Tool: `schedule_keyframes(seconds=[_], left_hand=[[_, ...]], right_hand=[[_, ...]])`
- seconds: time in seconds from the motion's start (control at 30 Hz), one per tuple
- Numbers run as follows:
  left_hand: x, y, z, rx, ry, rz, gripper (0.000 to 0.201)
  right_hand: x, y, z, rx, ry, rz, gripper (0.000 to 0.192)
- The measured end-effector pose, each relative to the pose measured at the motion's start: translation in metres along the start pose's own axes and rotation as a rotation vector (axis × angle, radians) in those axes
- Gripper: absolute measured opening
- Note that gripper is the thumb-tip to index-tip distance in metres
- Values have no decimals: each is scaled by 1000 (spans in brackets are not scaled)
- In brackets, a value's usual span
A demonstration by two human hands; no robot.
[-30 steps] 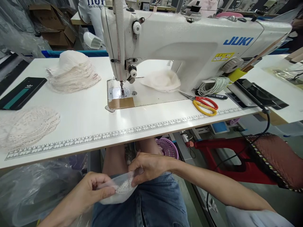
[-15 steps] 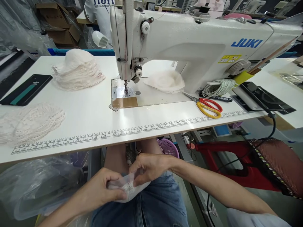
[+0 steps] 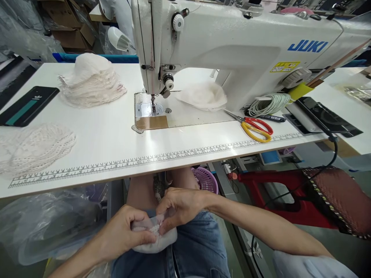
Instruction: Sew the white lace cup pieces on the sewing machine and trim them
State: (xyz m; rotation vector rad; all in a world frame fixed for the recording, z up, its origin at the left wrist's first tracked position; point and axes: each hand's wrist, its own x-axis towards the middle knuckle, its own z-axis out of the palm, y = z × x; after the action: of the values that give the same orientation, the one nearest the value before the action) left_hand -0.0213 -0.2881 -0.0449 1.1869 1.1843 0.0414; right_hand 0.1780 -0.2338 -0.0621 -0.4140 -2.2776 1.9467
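Over my lap I hold a white, cup-shaped fabric piece (image 3: pixel 162 243) with a lacy edge. My left hand (image 3: pixel 130 229) pinches its left side, thumb on top. My right hand (image 3: pixel 178 206) grips the opposite edge between thumb and fingers, close to the left thumb. Both hands are below the table's front edge. Above them stands a white JUKI sewing machine (image 3: pixel 255 42), with another pale fabric cup (image 3: pixel 205 96) lying under its arm. On the table to the left are a stack of white fabric cups (image 3: pixel 92 81) and a pile of white lace pieces (image 3: pixel 43 146).
Red and yellow scissors (image 3: pixel 255 127) lie beside a coil of white cord (image 3: pixel 268 105). A ruler strip (image 3: pixel 156 158) runs along the table's front edge. A dark phone-shaped object (image 3: pixel 29 106) sits at the left. Below are a purple basket (image 3: pixel 207 179) and a red stool (image 3: pixel 278 204).
The fabric piece has been bent between my hands, so its cup now bulges downward and its right part sits further left. My hands have come slightly closer together. The view has tilted slightly.
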Motion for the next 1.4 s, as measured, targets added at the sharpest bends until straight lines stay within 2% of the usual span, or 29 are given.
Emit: schedule_keyframes(seconds=[0.13, 0.3, 0.5, 0.73, 0.9, 1.13, 1.4], left_hand=[[-1, 0, -1, -28, -75, -3, 25], [2, -3, 2, -49, -43, -21, 25], [5, -5, 2, -41, -26, -26, 27], [5, -6, 2, -10, -30, -29, 28], [5, -7, 2, -17, -27, -11, 28], [5, -5, -1, -57, -40, -50, 23], [0, -4, 0, -144, -25, -71, 25]], right_hand=[[-2, 8, -3, 119, -117, -32, 12], [-5, 9, -5, 215, -161, 53, 10], [-6, 5, -6, 201, -97, 88, 17], [-5, 11, -6, 169, -75, 54, 27], [-12, 13, -2, 127, -11, 12, 27], [-23, 18, -1, 232, -18, 107, 27], [-24, 22, 2, 332, -13, 107, 25]])
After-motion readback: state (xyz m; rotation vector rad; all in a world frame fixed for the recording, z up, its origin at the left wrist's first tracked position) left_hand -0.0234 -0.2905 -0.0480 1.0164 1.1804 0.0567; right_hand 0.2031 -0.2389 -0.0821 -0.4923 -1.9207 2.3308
